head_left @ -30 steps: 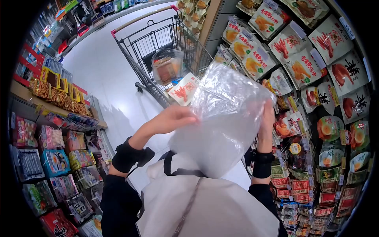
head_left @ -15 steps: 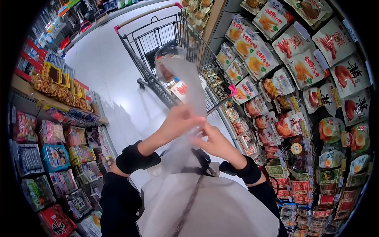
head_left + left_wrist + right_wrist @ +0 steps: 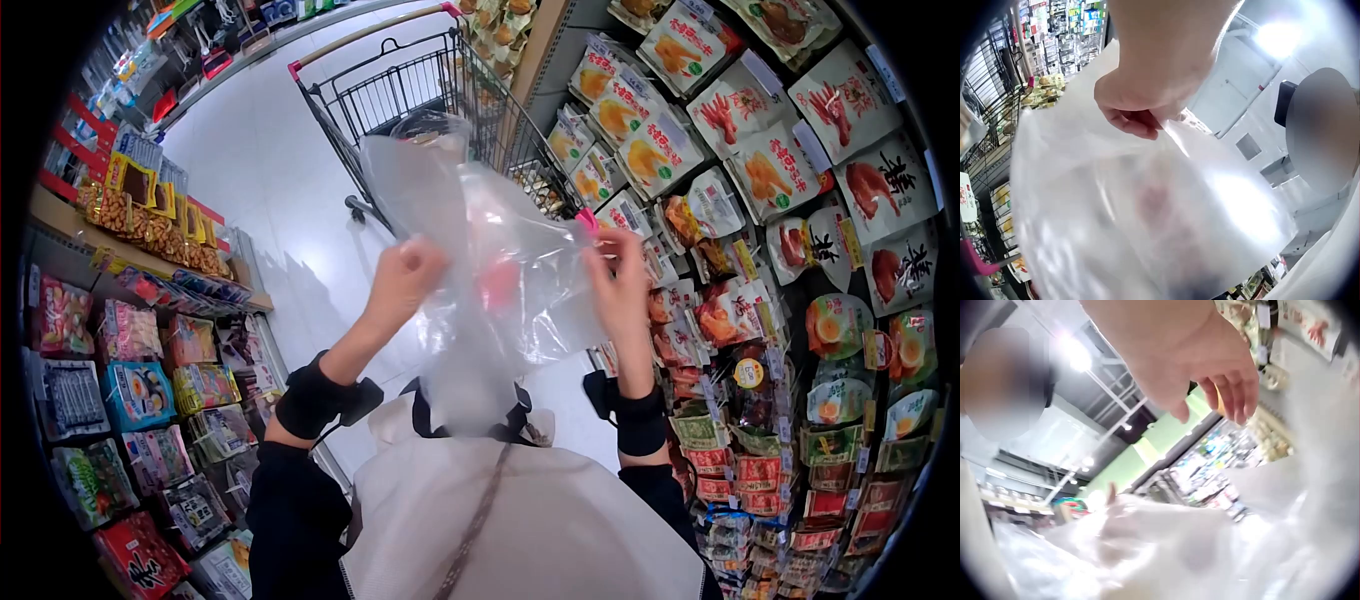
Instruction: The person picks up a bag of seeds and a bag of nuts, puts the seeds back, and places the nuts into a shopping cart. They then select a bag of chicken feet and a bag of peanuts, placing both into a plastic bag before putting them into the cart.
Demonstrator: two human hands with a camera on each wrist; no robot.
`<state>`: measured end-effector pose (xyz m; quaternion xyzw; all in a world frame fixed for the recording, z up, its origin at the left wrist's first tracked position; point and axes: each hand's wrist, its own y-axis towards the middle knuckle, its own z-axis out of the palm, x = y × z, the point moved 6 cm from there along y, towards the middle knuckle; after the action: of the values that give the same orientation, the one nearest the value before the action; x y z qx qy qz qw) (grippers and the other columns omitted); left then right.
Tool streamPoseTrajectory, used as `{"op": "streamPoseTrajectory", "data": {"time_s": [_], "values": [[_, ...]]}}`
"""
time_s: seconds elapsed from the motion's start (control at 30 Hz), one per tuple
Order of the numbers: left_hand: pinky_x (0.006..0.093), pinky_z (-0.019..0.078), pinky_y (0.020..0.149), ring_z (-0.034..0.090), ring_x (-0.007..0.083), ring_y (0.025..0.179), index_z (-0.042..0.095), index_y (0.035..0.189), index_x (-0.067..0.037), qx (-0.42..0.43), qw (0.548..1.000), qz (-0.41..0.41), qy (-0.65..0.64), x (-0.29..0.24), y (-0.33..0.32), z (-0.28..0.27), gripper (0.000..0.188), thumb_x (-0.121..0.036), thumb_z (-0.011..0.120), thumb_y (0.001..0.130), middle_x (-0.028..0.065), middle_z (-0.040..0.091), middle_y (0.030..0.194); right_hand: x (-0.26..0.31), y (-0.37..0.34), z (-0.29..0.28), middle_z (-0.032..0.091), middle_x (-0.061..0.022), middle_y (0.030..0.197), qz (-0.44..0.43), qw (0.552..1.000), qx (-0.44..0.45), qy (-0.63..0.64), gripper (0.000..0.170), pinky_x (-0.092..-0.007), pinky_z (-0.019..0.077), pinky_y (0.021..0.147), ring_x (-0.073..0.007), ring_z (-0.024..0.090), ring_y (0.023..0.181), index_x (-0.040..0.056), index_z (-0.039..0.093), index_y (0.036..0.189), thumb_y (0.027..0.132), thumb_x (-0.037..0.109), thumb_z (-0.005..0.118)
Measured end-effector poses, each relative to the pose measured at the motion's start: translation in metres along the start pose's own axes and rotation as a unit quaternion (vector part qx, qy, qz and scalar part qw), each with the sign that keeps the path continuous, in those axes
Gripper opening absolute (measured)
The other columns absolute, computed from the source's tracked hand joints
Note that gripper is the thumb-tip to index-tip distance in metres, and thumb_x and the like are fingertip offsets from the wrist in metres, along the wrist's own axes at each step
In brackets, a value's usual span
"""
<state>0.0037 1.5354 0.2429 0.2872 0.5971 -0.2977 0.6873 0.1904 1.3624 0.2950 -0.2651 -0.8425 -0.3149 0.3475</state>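
A clear plastic bag [image 3: 530,270] spreads between the two hands in the head view, with a blurred reddish patch showing through it. My left hand [image 3: 405,280] pinches its left side; the left wrist view shows the thumb and fingers of that hand [image 3: 1154,94] gripping the film [image 3: 1116,206]. At the bag's right edge is my right hand [image 3: 620,275]. In the right wrist view this hand [image 3: 1210,369] has its thumb and fingers apart above the crumpled plastic [image 3: 1166,550], with nothing visible between them. The bag's lower part hangs before my chest.
Beyond the bag stands a wire shopping cart with a pinkish handle [image 3: 375,36], its contents mostly hidden behind the plastic. Shelves of packaged food rise close on the right [image 3: 765,175] and left [image 3: 140,395]. Pale floor [image 3: 240,160] runs along the aisle.
The hands came together at the narrowed bag, then moved apart again. The bag has widened from a bunched strip and now covers the red-and-white packet in the cart.
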Motion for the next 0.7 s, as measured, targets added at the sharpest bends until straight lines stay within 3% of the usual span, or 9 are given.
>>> {"op": "streamPoseTrajectory", "data": {"time_s": [0.07,0.13,0.17,0.27,0.37,0.47,0.57,0.6,0.7], "values": [[0.0219,0.0348,0.045,0.041,0.0046,0.05,0.049,0.06,-0.003,0.046,0.997,0.028,0.052,0.003,0.003,0.023,0.024,-0.017,0.059,0.077,-0.0022,0.046,0.054,0.041,-0.018,0.04,0.054,-0.0096,0.078,-0.066,0.983,0.146,0.093,0.029,-0.0296,0.0444,0.061,-0.0199,0.055,0.066,0.0034,0.047,0.098,0.077,0.019,0.06],[0.0202,0.0352,0.048,0.041,0.0047,0.052,0.047,0.06,-0.005,0.084,0.995,0.028,0.036,0.013,0.006,0.039,0.035,-0.033,0.06,0.076,-0.0031,0.046,0.057,0.054,-0.034,0.074,0.054,-0.0069,0.073,0.002,0.945,0.302,0.127,0.025,-0.0268,0.0437,0.057,-0.0157,0.054,0.063,0.0039,0.048,0.097,0.08,0.019,0.057],[0.0193,0.0353,0.05,0.041,0.0048,0.053,0.046,0.059,-0.006,0.099,0.994,0.029,0.026,0.017,0.007,0.044,0.041,-0.041,0.061,0.076,-0.0036,0.046,0.058,0.048,-0.033,0.074,0.053,-0.0063,0.071,0.011,0.946,0.29,0.145,0.023,-0.0261,0.0432,0.056,-0.0143,0.054,0.061,0.0036,0.048,0.096,0.081,0.019,0.056],[0.0201,0.0383,0.059,0.046,0.0051,0.063,0.048,0.061,-0.006,0.119,0.989,0.048,0.074,0.009,0.009,0.033,0.037,-0.035,0.063,0.076,-0.0016,0.051,0.064,0.011,-0.026,0.076,0.053,-0.0026,0.066,0.026,0.945,0.259,0.2,0.017,-0.0242,0.0421,0.052,-0.0109,0.053,0.057,0.002,0.049,0.094,0.086,0.017,0.049],[0.0223,0.0412,0.064,0.049,0.0077,0.063,0.049,0.062,-0.005,0.079,0.995,-0.012,0.055,0.006,0.001,0.025,0.031,-0.028,0.062,0.079,0.0006,0.052,0.067,-0.045,-0.022,0.059,0.055,-0.0022,0.074,0.19,0.922,0.117,0.317,0.016,-0.0238,0.043,0.052,-0.011,0.055,0.064,0.0036,0.049,0.094,0.087,0.018,0.048],[0.0242,0.0439,0.066,0.049,0.0107,0.059,0.051,0.068,-0.003,0.009,0.98,-0.129,-0.153,0.02,-0.011,0.015,0.022,-0.019,0.057,0.082,0.0014,0.052,0.069,-0.107,-0.027,0.055,0.057,-0.0084,0.093,0.298,0.781,0.054,0.545,0.019,-0.0278,0.0491,0.064,-0.0179,0.058,0.081,0.0018,0.048,0.1,0.089,0.015,0.041],[0.0235,0.045,0.062,0.047,0.0102,0.056,0.05,0.08,-0.002,-0.098,0.897,-0.165,-0.398,0.031,-0.017,0.0,0.012,-0.014,0.053,0.083,0.0008,0.05,0.069,-0.112,-0.033,0.042,0.052,-0.0168,0.108,0.347,0.67,0.0,0.656,0.024,-0.0349,0.0481,0.081,-0.0253,0.054,0.097,-0.0028,0.045,0.105,0.089,0.01,0.034],[0.0229,0.0451,0.06,0.046,0.0095,0.055,0.05,0.084,-0.002,-0.138,0.856,-0.162,-0.471,0.034,-0.018,-0.007,0.01,-0.012,0.052,0.084,0.0005,0.049,0.069,-0.134,-0.036,0.041,0.05,-0.0206,0.112,0.333,0.587,0.009,0.738,0.028,-0.0402,0.0417,0.092,-0.0298,0.051,0.103,-0.0071,0.043,0.108,0.089,0.007,0.03],[0.0179,0.0407,0.051,0.042,0.0069,0.052,0.046,0.091,-0.005,0.035,0.758,-0.174,-0.628,0.065,-0.014,-0.018,0.011,-0.01,0.051,0.083,-0.0012,0.044,0.068,-0.123,-0.042,0.025,0.053,-0.018,0.106,0.357,0.606,-0.037,0.709,0.024,-0.0384,0.0441,0.088,-0.0269,0.055,0.097,-0.0055,0.046,0.104,0.089,0.008,0.034]]}}
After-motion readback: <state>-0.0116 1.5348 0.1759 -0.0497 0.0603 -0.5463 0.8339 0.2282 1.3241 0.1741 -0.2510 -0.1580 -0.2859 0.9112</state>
